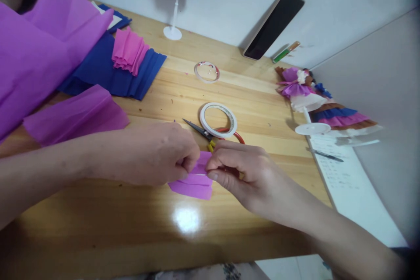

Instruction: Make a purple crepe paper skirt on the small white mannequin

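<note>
A small folded piece of purple crepe paper [193, 189] is held between my two hands, just above the wooden table. My left hand [164, 153] is closed, its thumb and fingers pinching the paper's left side. At the right edge, my right hand [243, 170] pinches the paper between thumb and forefinger. A thin pale line runs across the paper's fold; I cannot tell what it is. Right behind my hands lie scissors [198, 129] with red and yellow handles, partly hidden by my right hand. A roll of white tape [218, 120] rests over them.
Purple [49, 52], blue [108, 70] and pink crepe paper [129, 50] lie at the left. Farther back are a small ring [206, 72], a doll stand [172, 32], a leaning black phone-like slab [274, 26] and a green marker [285, 52]. Paper-dressed figures [305, 92] stand at right.
</note>
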Demonstrator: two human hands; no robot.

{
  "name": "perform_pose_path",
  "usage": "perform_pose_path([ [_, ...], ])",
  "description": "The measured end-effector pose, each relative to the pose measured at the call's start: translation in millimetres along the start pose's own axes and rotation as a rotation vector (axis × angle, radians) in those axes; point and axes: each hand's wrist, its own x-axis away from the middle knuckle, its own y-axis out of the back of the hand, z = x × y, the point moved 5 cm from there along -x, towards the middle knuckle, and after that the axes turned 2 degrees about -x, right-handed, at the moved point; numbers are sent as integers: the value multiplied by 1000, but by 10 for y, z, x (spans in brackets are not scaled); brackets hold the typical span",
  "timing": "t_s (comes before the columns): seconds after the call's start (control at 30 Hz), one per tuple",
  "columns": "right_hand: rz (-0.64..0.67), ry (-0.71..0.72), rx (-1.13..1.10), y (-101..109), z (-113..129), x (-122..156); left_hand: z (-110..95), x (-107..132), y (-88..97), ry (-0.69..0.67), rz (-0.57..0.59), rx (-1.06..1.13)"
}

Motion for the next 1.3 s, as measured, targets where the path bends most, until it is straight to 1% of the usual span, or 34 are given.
perform_pose_path([
  [0.1,5,-55,-93,8,-43,-20,-15,4,-21,32,82,-8],
  [0.2,33,-113,-177,22,-99,-26,-3,-1,-14,60,81,-40],
  [0.3,-22,-135,-196,77,-128,7,18,-8,-24,61,79,-44],
  [0.33,-52,-121,-183,95,-120,26,19,-9,-28,50,80,-29],
  [0.4,-90,-47,-135,109,-65,67,21,-8,-32,43,79,-7],
  [0.53,-101,140,2,52,78,123,24,-5,-35,47,74,-22],
  [0.67,-115,209,193,-13,126,124,20,-20,-40,23,61,5],
  [0.83,-135,242,376,-46,158,122,13,-35,-25,32,53,47],
  [0.9,-147,264,422,-50,173,124,8,-34,-19,22,44,45],
  [1.0,-131,282,467,-71,183,121,15,-30,-24,19,40,31],
  [1.17,-67,225,478,-108,159,109,32,-30,-33,45,49,35],
  [1.3,-5,151,387,-121,108,96,42,-25,-40,79,61,12],
])
